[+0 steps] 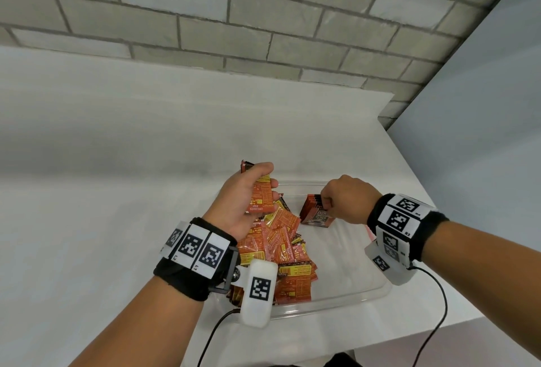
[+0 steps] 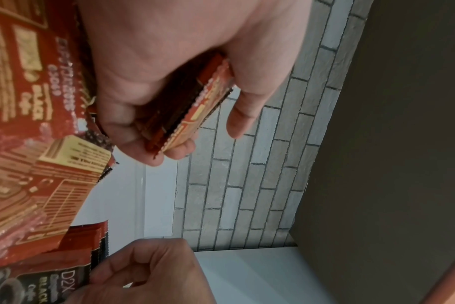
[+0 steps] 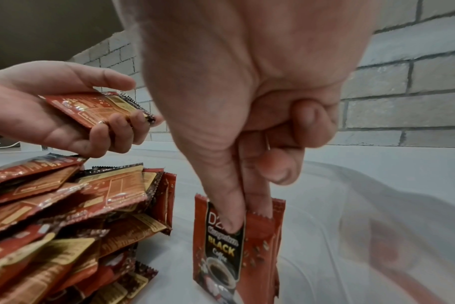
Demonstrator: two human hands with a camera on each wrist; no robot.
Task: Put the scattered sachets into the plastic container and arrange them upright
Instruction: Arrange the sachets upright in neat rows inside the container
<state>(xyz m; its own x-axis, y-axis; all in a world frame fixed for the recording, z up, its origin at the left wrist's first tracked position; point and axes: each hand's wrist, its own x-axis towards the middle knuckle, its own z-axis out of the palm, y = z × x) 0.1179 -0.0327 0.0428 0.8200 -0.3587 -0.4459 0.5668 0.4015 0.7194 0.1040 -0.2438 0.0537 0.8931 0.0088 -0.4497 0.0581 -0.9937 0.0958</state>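
In the head view my left hand (image 1: 268, 180) grips a small stack of orange-red sachets (image 1: 261, 200) above the clear plastic container (image 1: 355, 293). A loose pile of sachets (image 1: 279, 242) lies flat in the container's left half. My right hand (image 1: 325, 202) pinches the top of a few sachets standing upright (image 1: 317, 216) near the far wall. In the right wrist view, thumb and forefinger (image 3: 230, 216) clamp the front upright sachet (image 3: 221, 257), labelled BLACK Coffee. The left wrist view shows the held stack (image 2: 192, 107) edge-on between thumb and fingers.
The container sits on a white counter (image 1: 117, 161) near its right front corner (image 1: 468, 311). A grey brick wall (image 1: 234, 15) runs behind. Cables (image 1: 433, 317) trail from both wrist units off the front edge. The container's right half (image 3: 364, 236) holds no sachets.
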